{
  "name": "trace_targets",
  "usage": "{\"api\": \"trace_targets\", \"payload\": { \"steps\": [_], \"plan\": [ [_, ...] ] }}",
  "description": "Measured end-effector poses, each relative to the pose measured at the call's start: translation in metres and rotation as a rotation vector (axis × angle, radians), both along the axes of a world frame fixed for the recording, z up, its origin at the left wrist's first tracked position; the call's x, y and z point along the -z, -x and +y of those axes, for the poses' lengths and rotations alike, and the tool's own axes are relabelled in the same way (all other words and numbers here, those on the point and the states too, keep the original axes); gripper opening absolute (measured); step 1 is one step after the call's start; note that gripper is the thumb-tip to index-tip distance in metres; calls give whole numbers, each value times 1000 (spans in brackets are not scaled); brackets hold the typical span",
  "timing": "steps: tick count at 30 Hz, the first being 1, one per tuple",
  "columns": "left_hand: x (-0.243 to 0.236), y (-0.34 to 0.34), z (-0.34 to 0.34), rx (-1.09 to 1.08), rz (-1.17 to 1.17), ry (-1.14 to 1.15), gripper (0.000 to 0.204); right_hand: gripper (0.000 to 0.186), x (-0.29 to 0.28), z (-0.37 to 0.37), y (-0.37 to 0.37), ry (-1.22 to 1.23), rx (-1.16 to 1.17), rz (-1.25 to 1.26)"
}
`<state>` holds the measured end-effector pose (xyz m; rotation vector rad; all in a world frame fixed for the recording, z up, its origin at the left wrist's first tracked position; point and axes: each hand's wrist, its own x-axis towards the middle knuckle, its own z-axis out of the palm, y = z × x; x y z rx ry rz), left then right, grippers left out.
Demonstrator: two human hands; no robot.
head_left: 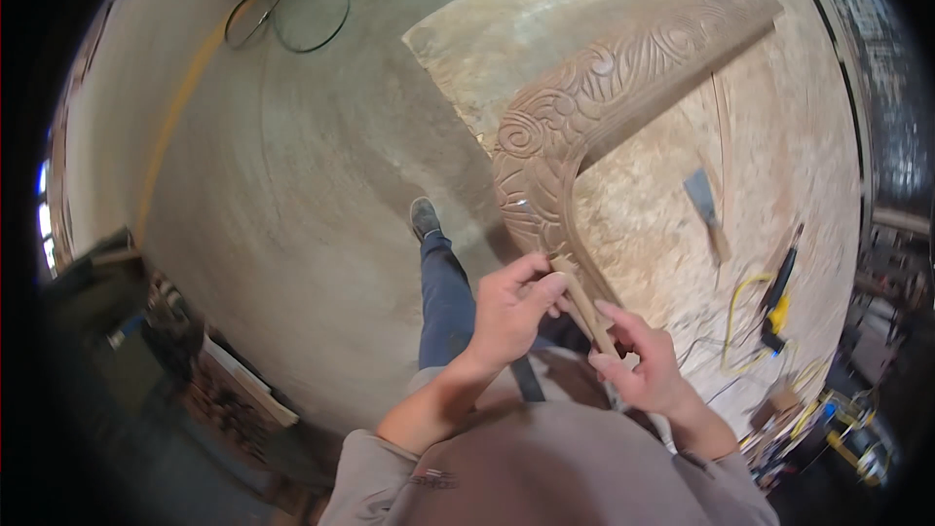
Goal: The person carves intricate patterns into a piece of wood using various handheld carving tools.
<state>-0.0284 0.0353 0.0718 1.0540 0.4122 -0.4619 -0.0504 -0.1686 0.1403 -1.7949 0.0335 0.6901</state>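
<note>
Left hand (519, 307) & right hand (638, 360) both pinching a tan strip (596, 329) (material? can't tell from here) by the near end of the carved piece (584, 88) on the counter (638, 219). Imo if either pinch slips, it could drop or scrape the carved piece, bc it's rt there.

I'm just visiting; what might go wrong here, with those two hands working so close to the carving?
The left hand and right hand grip a thin tan piece by the carved wood; a slip might mark the carving. The yellow cable lies looped beside the yellow-and-black tool, so a snag could drag it.
</note>
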Motion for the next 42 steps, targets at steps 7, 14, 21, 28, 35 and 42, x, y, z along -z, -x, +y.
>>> {"api": "trace_targets", "payload": {
  "steps": [7,14,21,28,35,42],
  "plan": [
    [36,-62,60,168,-154,-368,17,41,10,68,18,-148,498,156],
    [48,-179,94,538,-1048,-829,57,42,18,162,40,-114,1010,122],
    [30,-272,36,1043,-1634,-660,62,40,41,229,43,-154,1234,-56],
    [26,-314,-11,1499,-1854,-408,58,27,37,255,-8,-283,1565,51],
    [17,-324,-41,1747,-1896,-299,62,32,36,291,-40,-139,1594,-23],
    [27,-337,-58,1921,-1989,29,62,51,20,343,-119,-536,1996,60]
  ]
}}
